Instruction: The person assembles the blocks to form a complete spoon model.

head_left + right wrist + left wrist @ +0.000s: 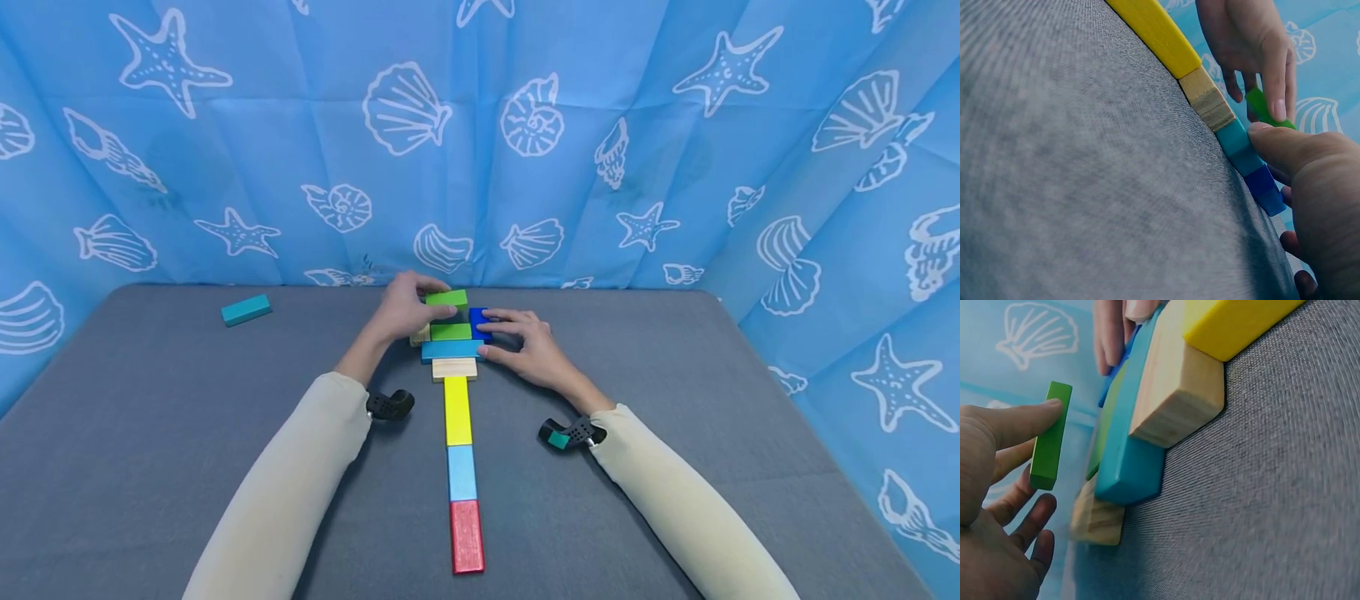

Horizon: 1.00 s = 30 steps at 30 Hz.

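My left hand [401,312] pinches a green block [1052,447] between thumb and fingers, held up off the blocks. Below it, another green block [451,332] lies behind a blue crosswise block [452,351]. A wooden block [418,338], partly hidden by the left hand, sits at the left end of this row. On the right side, the fingers of my right hand [536,350] rest at a dark blue block [477,316], with the thumb at the right end of the crosswise block. Nearer me lies a second wooden block [454,370].
A straight line of yellow [458,412], light blue [462,472] and red [467,537] blocks runs toward me. One teal block [246,310] lies apart at the far left of the grey table [187,433]. Behind the table hangs a blue curtain [285,158] with shell prints.
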Each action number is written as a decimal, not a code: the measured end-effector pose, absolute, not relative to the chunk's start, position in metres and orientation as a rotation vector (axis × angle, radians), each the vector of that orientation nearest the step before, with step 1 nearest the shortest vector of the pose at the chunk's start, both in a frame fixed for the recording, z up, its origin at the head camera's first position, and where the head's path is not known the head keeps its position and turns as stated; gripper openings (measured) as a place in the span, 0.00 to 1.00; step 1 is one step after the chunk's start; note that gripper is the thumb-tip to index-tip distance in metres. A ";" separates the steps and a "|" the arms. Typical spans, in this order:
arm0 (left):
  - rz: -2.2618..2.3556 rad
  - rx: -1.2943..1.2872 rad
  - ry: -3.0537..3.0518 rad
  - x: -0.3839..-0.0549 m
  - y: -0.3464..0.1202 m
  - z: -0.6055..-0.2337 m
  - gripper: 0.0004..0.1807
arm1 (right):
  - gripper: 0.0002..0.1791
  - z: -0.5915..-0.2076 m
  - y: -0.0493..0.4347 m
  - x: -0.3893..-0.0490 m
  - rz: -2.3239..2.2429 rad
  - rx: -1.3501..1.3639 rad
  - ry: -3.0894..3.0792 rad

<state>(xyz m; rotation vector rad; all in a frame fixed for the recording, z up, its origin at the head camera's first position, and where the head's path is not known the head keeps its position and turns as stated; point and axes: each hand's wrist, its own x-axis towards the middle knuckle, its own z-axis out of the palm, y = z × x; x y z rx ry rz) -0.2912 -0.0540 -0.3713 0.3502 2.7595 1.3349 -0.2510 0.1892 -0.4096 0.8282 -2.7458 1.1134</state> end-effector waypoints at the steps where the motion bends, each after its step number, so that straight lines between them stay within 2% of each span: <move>1: 1.325 0.343 2.760 -0.292 -0.053 -0.372 0.21 | 0.23 -0.410 0.189 -0.251 1.115 0.827 -2.747; 30: 1.169 0.355 2.770 -0.295 -0.049 -0.380 0.21 | 0.24 -0.409 0.189 -0.251 1.132 0.834 -2.750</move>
